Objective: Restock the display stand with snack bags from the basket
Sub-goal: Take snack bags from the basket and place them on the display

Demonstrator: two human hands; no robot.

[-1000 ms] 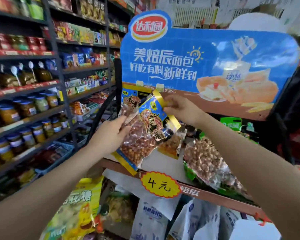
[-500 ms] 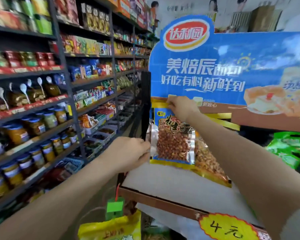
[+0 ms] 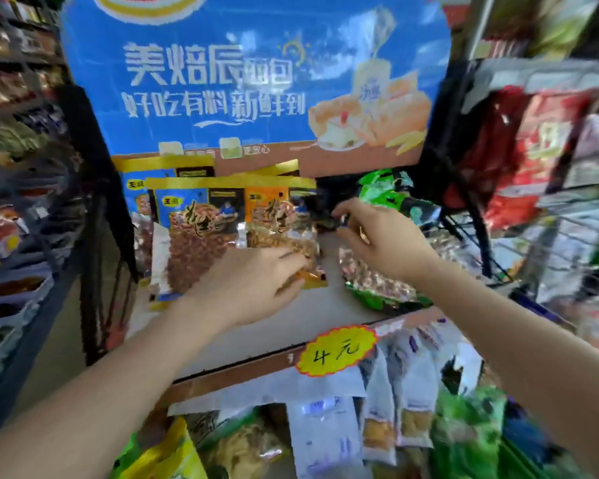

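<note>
A shop aisle, blurred with motion: stocked shelves run along the left, wire racks with red packets stand on the right. In the middle rises the display stand (image 3: pixel 222 340), its big blue header board (image 3: pixel 256 74) printed with white characters and a picture of bread. Below the board is a pale shelf with a brown front lip, and a yellow starburst price tag (image 3: pixel 336 350) reading "4元" is fixed to that lip towards its right end.

At the back left of the shelf, snack bags stand upright in rows: a blue-labelled peanut bag (image 3: pixel 198 233) in front, with an orange-labelled bag (image 3: pixel 281 223) touching its right side and more bags behind. At the shelf's right edge a green-trimmed bag of nuts (image 3: pixel 377 281) lies flat.

The left hand (image 3: pixel 253 285) reaches in palm down, its fingers curled over the bottom edge of the orange-labelled bag, gripping it lightly. The right hand (image 3: pixel 381 236) hovers just right of that bag, thumb and forefinger nearly pinched; whether they hold anything I cannot tell.

Beneath the shelf hang more white, yellow and green packets.
</note>
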